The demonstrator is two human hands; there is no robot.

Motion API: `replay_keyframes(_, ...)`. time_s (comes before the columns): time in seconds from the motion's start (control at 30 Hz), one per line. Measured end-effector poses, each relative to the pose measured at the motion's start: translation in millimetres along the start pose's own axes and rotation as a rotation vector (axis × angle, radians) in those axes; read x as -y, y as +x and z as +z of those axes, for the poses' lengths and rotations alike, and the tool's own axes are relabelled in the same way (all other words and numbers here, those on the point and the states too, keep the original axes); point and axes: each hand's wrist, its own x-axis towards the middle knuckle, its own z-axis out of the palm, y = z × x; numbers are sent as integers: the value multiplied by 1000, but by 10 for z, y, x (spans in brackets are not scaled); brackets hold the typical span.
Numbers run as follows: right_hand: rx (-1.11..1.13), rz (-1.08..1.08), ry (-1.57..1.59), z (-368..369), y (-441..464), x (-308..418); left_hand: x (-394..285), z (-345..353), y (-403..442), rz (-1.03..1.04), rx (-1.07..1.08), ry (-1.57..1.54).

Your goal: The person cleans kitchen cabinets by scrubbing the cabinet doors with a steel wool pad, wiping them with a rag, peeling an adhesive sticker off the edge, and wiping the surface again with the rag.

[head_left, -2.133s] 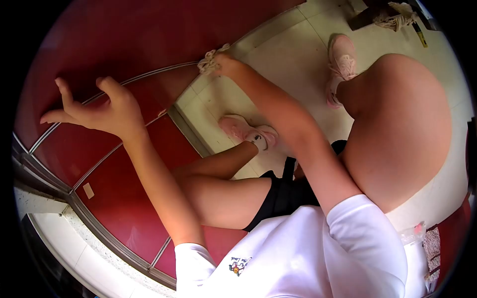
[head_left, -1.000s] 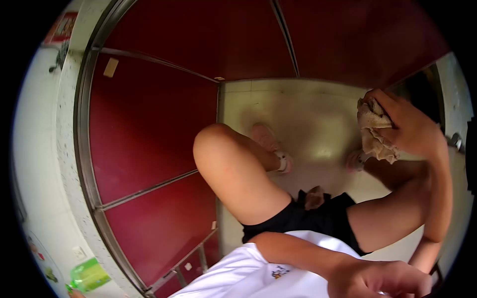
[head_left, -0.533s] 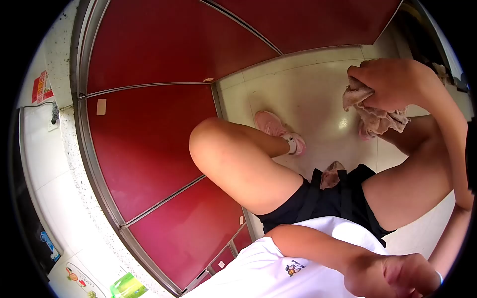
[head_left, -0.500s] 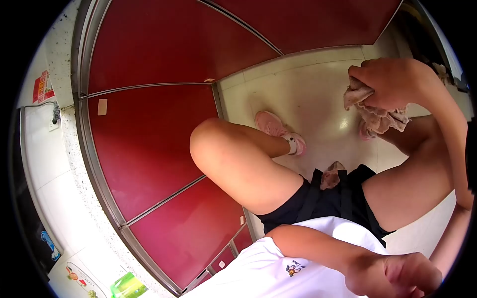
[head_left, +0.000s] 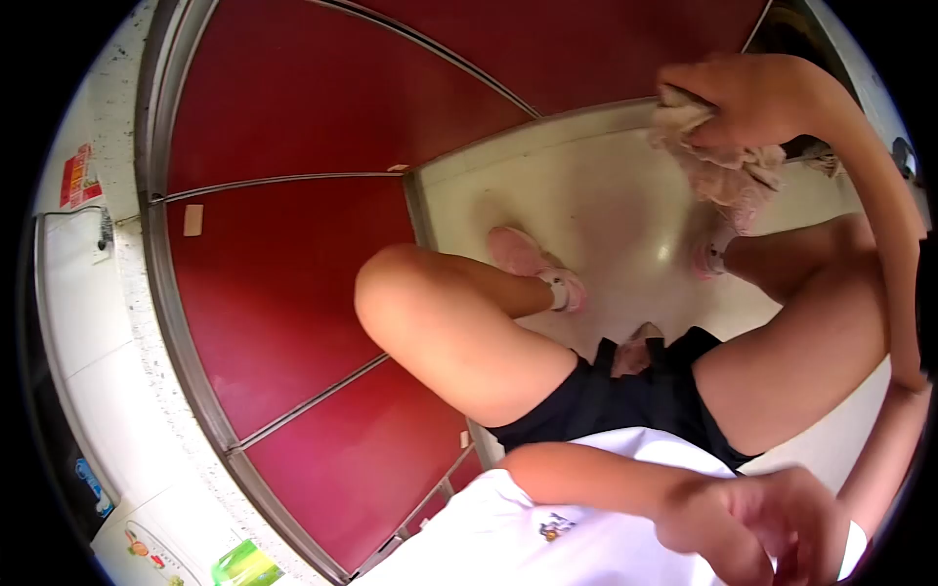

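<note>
A: Where're we holding the cloth (head_left: 718, 166)?
B: In our right hand (head_left: 752, 98). Fingers and thumb are shut tight on it, w/ a bunched bit in the grip and the rest hanging below.
A: What's under the grip?
B: The pale floor (head_left: 625, 220), plus our right shoe (head_left: 705, 262). The cloth's low end looks right by the shoe's toe, but we can't tell if they touch.
A: OK, and our left hand (head_left: 757, 527)?
B: Way below the grip, in front of our white shirt (head_left: 586, 498). Its fingers are curled but blurry, so we can't tell if they're together or apart. We see no cloth in it.
A: What's left of the grip, pls?
B: Big red doors (head_left: 293, 283) w/ shiny metal strips. Our left shoe (head_left: 518, 252) is on the floor, left of the grip and a bit lower.
A: Anything else?
B: Yep, a green pack (head_left: 246, 565), well apart from the grip, low on the left.
</note>
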Motion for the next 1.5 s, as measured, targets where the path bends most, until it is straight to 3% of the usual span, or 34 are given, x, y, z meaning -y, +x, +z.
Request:
replay_keyframes(0.03, 19, 13, -25, -4, -25, -22, -214, -36, -20, -87, 23, 60)
replay_keyframes(0.1, -42, -233, 314, -38, 3, -41, -518, -145, -38, 70, -134, 513)
replay_keyframes(0.17, 3, -176, 279, -57, -6, -103, -830, -309, -80, -38, -330, 918)
replay_keyframes(0.23, -246, -267, 446, -30, 32, -255, -1163, -361, -99, -132, -361, 1318)
replay_keyframes(0.27, -233, -234, 595, -18, 74, -320, -1379, -262, -90, -205, -392, 1556)
replay_keyframes(0.3, -228, -219, 555, -2, 77, -351, -1511, -164, -99, -138, -466, 1680)
replay_keyframes(0.33, -261, -183, 801, 5, 66, -355, -1620, -193, -116, 138, -414, 1788)
replay_keyframes(0.4, -284, -217, 1334, -34, -68, -226, -1825, -218, -277, 515, -643, 1728)
replay_keyframes(0.47, -152, -337, 1533, -41, -133, -341, -2013, -352, -428, 754, -793, 1539)
replay_keyframes(0.5, -88, -413, 1636, -17, -137, -381, -2014, -320, -371, 774, -778, 1518)
replay_keyframes(0.57, -7, -468, 1719, 43, -169, -370, -1984, -199, -266, 662, -1023, 1439)
replay_keyframes(0.63, 25, -540, 1941, 93, -164, -200, -1981, -203, -226, 662, -921, 1426)
replay_keyframes(0.7, 82, -554, 2152, 124, -119, -18, -1872, -121, -116, 863, -935, 1460)
replay_keyframes(0.73, 98, -625, 2145, 185, -47, 7, -1917, -209, -165, 980, -951, 1623)
replay_keyframes(0.77, 105, -661, 2140, 208, -5, 44, -1938, -176, -193, 982, -950, 1620)
replay_keyframes(0.83, 126, -681, 2120, 209, 59, 149, -1986, -70, -236, 1134, -592, 2337)
replay_keyframes(0.87, 141, -667, 2109, 196, 81, 206, -1941, -34, -207, 1141, -586, 2343)
replay_keyframes(0.9, 140, -677, 2104, 191, 84, 261, -1838, -9, -141, 1000, -649, 2396)
replay_keyframes(0.97, -66, -267, 2032, 209, 45, 371, -1793, 1, -136, 856, -704, 2440)
replay_keyframes(1.03, -161, -218, 1928, 224, 67, 505, -1833, -114, -152, 810, -787, 2489)
replay_keyframes(1.1, -198, -206, 1931, 202, 59, 565, -1879, -193, -170, 896, -792, 2461)
replay_keyframes(1.17, -152, -317, 1926, 139, 83, 565, -1954, -215, -199, 936, -883, 1983)
replay_keyframes(1.2, -226, -193, 1836, 66, 83, 617, -2009, -216, -197, 935, -882, 1990)
replay_keyframes(1.23, -295, -76, 1738, 4, 91, 639, -2080, -210, -190, 974, -946, 1757)
replay_keyframes(1.37, -280, -130, 1748, -36, 82, 589, -2189, -92, -200, 1057, -977, 1166)
replay_keyframes(1.5, -221, -240, 1771, -68, 90, 573, -2163, 20, -112, 1138, -938, 908)
